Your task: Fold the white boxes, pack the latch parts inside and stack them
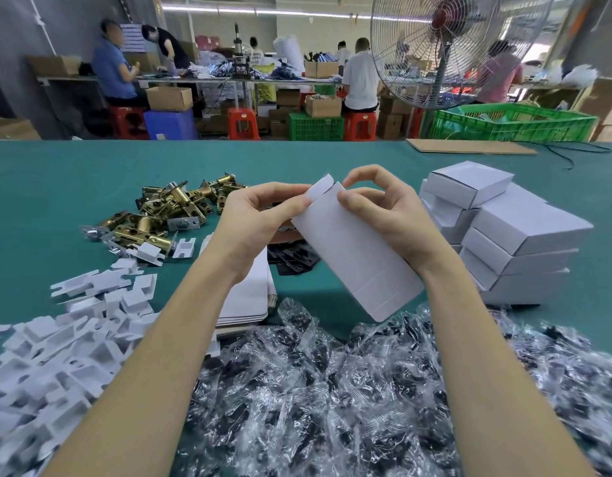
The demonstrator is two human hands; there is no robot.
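Both hands hold one flat white box blank (357, 259) in the air above the green table (56, 187), its far end raised: the left hand (259, 215) pinches the upper left edge by the tuck flap (320, 190) between thumb and forefinger, and the right hand (387, 215) clamps the upper right edge under its thumb, the other fingers curled above the flap. The likeliest slip, as I judge it, is a crooked crease: if the thumbs press off the scored line the flap will buckle and the box will not close square. A loosened pinch could also drop the blank onto the crinkled bagged parts (332, 390) below. Brass latch bolts (160, 215) lie heaped well to the left, white card inserts (56, 339) nearer, spare flat blanks (246, 301) under the left forearm, and finished white boxes (514, 235) stacked just beside the right hand. Beyond the table, seated workers, cartons, green crates and a standing fan (445, 46) fill the workshop.
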